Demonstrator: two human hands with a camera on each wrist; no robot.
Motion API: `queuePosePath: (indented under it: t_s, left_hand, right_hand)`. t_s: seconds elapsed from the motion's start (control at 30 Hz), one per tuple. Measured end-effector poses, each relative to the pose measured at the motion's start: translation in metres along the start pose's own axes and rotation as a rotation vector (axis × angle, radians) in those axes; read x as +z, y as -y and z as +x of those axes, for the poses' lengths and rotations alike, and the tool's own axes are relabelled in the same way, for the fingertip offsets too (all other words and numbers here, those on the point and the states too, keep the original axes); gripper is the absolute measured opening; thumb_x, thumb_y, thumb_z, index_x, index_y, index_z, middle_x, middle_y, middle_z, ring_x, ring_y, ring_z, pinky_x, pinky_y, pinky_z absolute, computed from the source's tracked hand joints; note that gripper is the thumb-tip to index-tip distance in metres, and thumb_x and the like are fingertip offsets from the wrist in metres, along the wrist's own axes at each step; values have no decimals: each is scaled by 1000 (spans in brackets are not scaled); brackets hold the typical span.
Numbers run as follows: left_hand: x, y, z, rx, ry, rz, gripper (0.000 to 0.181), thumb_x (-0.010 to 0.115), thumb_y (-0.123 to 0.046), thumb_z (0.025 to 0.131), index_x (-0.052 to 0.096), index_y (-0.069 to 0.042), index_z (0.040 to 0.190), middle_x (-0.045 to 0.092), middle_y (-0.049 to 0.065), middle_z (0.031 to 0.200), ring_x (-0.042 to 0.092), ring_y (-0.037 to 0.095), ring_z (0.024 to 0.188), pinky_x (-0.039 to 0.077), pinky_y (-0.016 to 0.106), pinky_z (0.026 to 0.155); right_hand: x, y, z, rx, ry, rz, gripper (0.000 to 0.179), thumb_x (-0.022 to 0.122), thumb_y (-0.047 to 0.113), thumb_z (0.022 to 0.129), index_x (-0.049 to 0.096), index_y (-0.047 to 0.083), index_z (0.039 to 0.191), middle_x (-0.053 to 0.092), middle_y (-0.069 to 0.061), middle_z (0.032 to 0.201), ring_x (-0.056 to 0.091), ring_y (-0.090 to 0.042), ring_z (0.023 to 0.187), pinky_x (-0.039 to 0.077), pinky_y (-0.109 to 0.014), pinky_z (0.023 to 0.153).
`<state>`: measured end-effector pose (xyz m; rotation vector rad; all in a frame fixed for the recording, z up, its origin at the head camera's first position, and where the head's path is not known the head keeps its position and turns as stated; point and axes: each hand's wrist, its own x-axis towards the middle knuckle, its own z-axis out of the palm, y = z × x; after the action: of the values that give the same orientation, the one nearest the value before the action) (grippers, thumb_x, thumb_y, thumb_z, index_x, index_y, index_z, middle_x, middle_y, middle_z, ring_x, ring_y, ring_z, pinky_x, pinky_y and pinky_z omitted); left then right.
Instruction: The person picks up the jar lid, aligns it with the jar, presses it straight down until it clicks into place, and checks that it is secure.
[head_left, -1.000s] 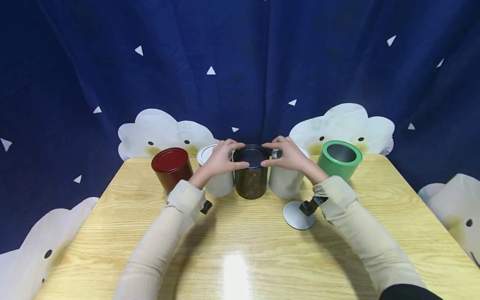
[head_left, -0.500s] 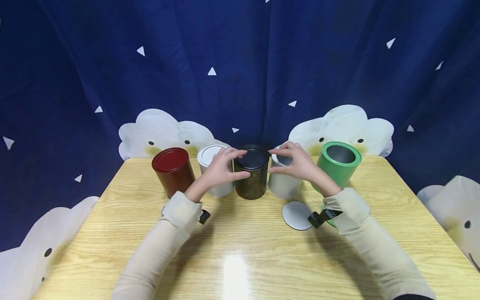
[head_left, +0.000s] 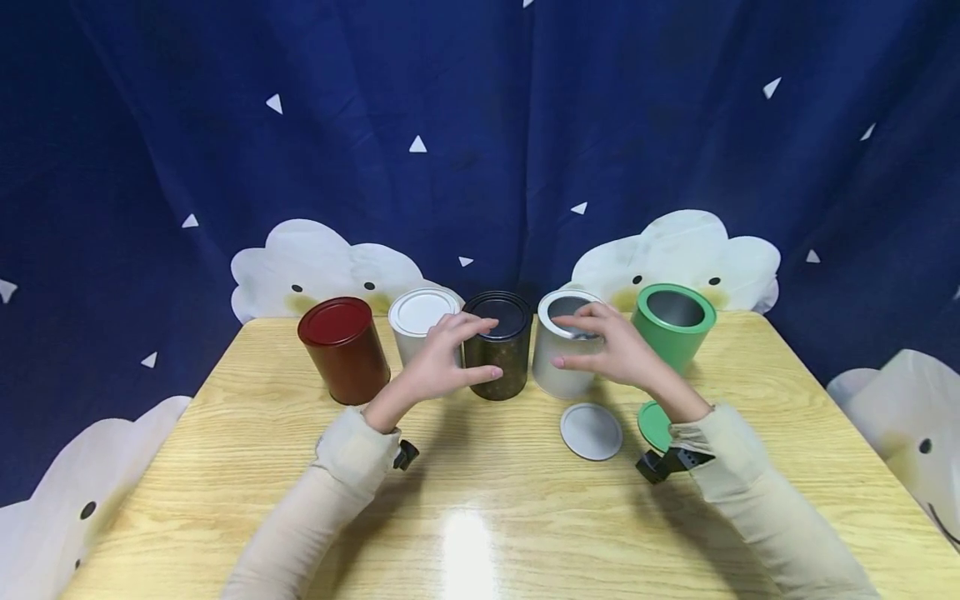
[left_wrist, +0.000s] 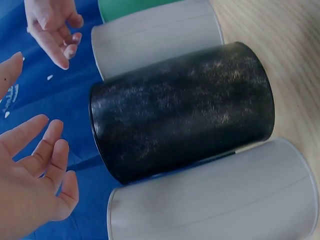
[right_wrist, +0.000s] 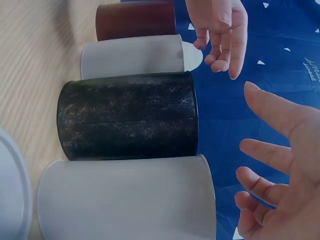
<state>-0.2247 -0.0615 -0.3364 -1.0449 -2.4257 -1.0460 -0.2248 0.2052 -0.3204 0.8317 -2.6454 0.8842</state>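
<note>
A dark, mottled black can (head_left: 498, 358) with its black lid (head_left: 501, 317) on stands in the middle of a row. My left hand (head_left: 442, 358) hovers in front of it, thumb and fingers spread and holding nothing; in the left wrist view the fingers are apart from the can. Over the lidless white can (head_left: 558, 367) to the right hangs my right hand (head_left: 615, 350), its fingers relaxed and nothing between them. Left of the black can is another white can (left_wrist: 215, 200) with a white lid (head_left: 424, 313), partly hidden by my left hand.
A dark red can (head_left: 347, 354) with a lid stands at the row's left end. At the right end is a lidless green can (head_left: 675, 337). On the wooden table (head_left: 540, 517) lie a grey-white lid (head_left: 591, 432) and a green lid (head_left: 656, 425). A blue curtain (head_left: 480, 108) hangs behind.
Both hands have drawn away from the black can's top, the right one farther right and the left slightly nearer me. The green lid has come into sight from behind the right arm.
</note>
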Motion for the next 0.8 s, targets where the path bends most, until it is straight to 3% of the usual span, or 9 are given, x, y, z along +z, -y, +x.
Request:
queuePosePath:
  t_s: [0.37,0.6,0.8]
  left_hand:
    - [10,-6,-11,54,5,4,58,80,-23,66,60,-2,116,59,9,103,49,25,98,36,41,85]
    - [23,-12,-14,54,56,-37,58,80,-22,67,59,-4,118,58,9,106,47,25,102,34,46,87]
    - [35,-13,-19,51,99,-64,60,80,-22,67,58,-5,120,58,6,103,46,21,95,35,40,83]
  right_hand:
    - [-6,-6,-26,-43,-24,-17,53,81,20,66,64,3,113,55,-11,99,46,-25,93,35,-37,76]
    - [-11,-15,-41,-24,-18,-35,55,82,21,64,64,5,114,55,-8,101,46,-24,93,35,-37,74]
    - [-10,-24,-54,-31,5,-24,55,81,21,65,63,3,115,53,-4,98,44,-19,87,36,-33,68]
